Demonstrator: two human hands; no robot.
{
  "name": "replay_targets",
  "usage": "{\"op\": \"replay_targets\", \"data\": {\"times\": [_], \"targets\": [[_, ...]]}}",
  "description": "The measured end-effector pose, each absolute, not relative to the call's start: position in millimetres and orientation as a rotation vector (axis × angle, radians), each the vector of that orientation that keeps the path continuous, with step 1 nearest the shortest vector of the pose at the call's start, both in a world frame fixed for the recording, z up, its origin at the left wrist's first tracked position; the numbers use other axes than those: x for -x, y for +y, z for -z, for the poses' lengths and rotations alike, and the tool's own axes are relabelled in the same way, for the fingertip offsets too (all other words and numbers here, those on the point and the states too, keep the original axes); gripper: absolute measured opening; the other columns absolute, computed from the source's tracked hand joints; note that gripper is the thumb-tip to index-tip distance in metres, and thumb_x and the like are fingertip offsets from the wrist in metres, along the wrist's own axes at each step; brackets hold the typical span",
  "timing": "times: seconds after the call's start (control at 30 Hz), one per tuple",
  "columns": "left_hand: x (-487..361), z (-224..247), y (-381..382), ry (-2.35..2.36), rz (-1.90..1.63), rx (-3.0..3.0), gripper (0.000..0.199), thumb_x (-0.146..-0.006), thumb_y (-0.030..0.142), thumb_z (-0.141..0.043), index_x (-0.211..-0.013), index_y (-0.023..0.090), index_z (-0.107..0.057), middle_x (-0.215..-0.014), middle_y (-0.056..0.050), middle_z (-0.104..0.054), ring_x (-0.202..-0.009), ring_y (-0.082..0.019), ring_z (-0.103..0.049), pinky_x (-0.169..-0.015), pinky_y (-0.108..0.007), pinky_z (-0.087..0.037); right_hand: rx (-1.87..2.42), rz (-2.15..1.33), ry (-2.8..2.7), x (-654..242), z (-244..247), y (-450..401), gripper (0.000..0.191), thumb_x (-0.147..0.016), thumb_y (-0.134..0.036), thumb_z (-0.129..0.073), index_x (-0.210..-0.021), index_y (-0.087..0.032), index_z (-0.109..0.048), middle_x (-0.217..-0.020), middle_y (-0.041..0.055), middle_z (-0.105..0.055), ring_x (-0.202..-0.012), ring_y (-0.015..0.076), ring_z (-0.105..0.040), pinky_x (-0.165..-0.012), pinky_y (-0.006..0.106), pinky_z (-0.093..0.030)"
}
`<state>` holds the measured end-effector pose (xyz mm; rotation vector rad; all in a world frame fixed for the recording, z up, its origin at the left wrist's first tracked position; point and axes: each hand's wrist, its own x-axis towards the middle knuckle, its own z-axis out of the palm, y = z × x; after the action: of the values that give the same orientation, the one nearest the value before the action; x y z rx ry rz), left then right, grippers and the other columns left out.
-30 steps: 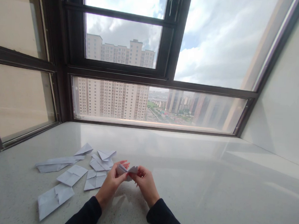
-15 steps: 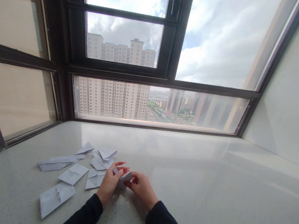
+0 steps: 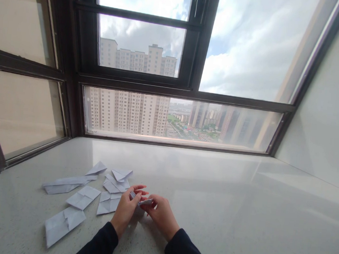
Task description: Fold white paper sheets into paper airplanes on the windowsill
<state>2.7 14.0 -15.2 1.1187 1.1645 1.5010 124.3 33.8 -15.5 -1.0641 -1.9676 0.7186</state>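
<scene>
Between my hands is a small folded piece of white paper [image 3: 145,201], partly covered by my fingers. My left hand [image 3: 127,207] grips its left side, the thumb on top and the other fingers stretched behind it. My right hand [image 3: 159,212] pinches the right end between thumb and fingers. Just left of my left hand lies a folded paper square [image 3: 108,203] with a crossing flap. Behind it, a folded paper piece [image 3: 115,184] rests partly under a paper triangle [image 3: 122,174].
Further left on the pale stone sill [image 3: 224,211] lie a large folded paper [image 3: 62,225], another folded square [image 3: 83,197], a long folded strip [image 3: 68,184] and a small paper triangle [image 3: 97,168]. A dark-framed window [image 3: 143,87] rises behind; a white wall [image 3: 324,117] stands at right.
The held paper's right end has tilted flatter as my right fingers moved over it. Both hands have shifted very slightly. The papers on the sill stay where they were.
</scene>
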Motion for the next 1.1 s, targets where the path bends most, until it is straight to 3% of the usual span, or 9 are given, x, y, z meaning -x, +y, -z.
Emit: {"op": "replay_targets", "data": {"times": [0.2,0.3,0.47,0.6,0.8,0.97,1.1], "targets": [[-3,9,11,1.052,-1.655,-1.036,0.06,-0.062,0.025,-0.062,-0.115,0.02,-0.036,-0.095,-0.007,-0.059,-0.077,-0.019,-0.063,-0.071,-0.032,-0.047,1.047,-0.7,-1.9,-126,9,32,0.017,-0.069,-0.028,-0.057,-0.06,-0.015,-0.064,-0.053,0.0016,-0.062,-0.05,0.0128,-0.053,-0.05,0.021,-0.037],[-3,12,13,1.075,-1.614,-0.988,0.052,-0.059,0.021,-0.062,-0.108,0.018,-0.044,-0.096,-0.008,-0.059,-0.081,-0.02,-0.062,-0.072,-0.031,-0.047,1.055,-0.662,-1.94,-127,9,32,0.014,-0.069,-0.025,-0.058,-0.061,-0.016,-0.065,-0.057,0.0016,-0.064,-0.051,0.0127,-0.052,-0.052,0.021,-0.037],[-3,20,17,1.107,-1.513,-0.928,0.03,-0.058,0.017,-0.056,-0.087,0.013,-0.056,-0.078,-0.007,-0.063,-0.073,-0.019,-0.062,-0.067,-0.03,-0.047,1.083,-0.662,-2.02,-128,10,32,0.008,-0.067,-0.021,-0.058,-0.065,-0.019,-0.066,-0.061,0.0001,-0.065,-0.051,0.0124,-0.052,-0.052,0.021,-0.035],[-4,18,16,1.072,-1.524,-0.926,0.031,-0.058,0.02,-0.058,-0.088,0.014,-0.057,-0.072,-0.004,-0.064,-0.066,-0.016,-0.061,-0.064,-0.028,-0.046,1.122,-0.628,-2.008,-127,10,31,0.014,-0.068,-0.026,-0.058,-0.061,-0.017,-0.065,-0.056,0.0008,-0.063,-0.05,0.0127,-0.051,-0.05,0.021,-0.035],[-1,6,12,0.995,-1.491,-0.983,0.045,-0.064,0.037,-0.061,-0.102,0.014,-0.054,-0.088,-0.008,-0.064,-0.076,-0.017,-0.059,-0.067,-0.025,-0.044,1.049,-0.765,-1.808,-128,15,38,0.018,-0.07,-0.03,-0.055,-0.061,-0.015,-0.061,-0.051,-0.0008,-0.057,-0.046,0.0104,-0.046,-0.045,0.021,-0.035],[0,8,15,0.959,-1.333,-1.144,0.041,-0.064,0.042,-0.061,-0.094,0.014,-0.061,-0.087,-0.007,-0.066,-0.082,-0.018,-0.057,-0.073,-0.026,-0.043,0.969,-0.991,-1.571,-132,19,47,0.028,-0.067,-0.042,-0.056,-0.062,-0.014,-0.057,-0.05,-0.0016,-0.053,-0.04,0.0082,-0.041,-0.037,0.02,-0.033],[1,13,17,1.038,-1.256,-1.163,0.04,-0.06,0.044,-0.063,-0.086,0.013,-0.063,-0.08,-0.006,-0.067,-0.073,-0.017,-0.059,-0.068,-0.026,-0.044,0.892,-1.129,-1.488,-133,18,48,0.034,-0.062,-0.048,-0.06,-0.061,-0.014,-0.056,-0.05,-0.0018,-0.053,-0.038,0.0065,-0.038,-0.035,0.019,-0.031]]}}
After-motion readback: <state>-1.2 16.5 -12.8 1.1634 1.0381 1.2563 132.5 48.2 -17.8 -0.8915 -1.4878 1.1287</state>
